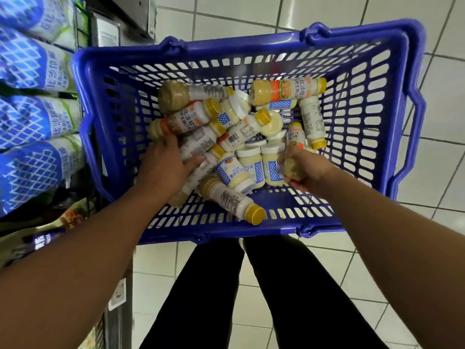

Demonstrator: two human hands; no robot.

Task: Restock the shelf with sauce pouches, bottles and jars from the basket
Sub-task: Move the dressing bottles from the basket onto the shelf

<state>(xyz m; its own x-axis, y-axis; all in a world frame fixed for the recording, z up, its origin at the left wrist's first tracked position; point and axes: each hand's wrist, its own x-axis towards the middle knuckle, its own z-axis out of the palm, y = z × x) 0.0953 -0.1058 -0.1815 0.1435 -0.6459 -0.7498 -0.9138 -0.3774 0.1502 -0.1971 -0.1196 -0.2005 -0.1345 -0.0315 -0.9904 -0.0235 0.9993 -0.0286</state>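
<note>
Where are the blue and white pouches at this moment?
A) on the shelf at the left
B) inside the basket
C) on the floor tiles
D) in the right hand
A: the pouches lie stacked on the shelf, left of the basket; the right hand grips a bottle.

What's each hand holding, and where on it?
Right hand grips a blurred bottle by its lower body. Left hand wraps a lying bottle mid-body in the basket.
</note>
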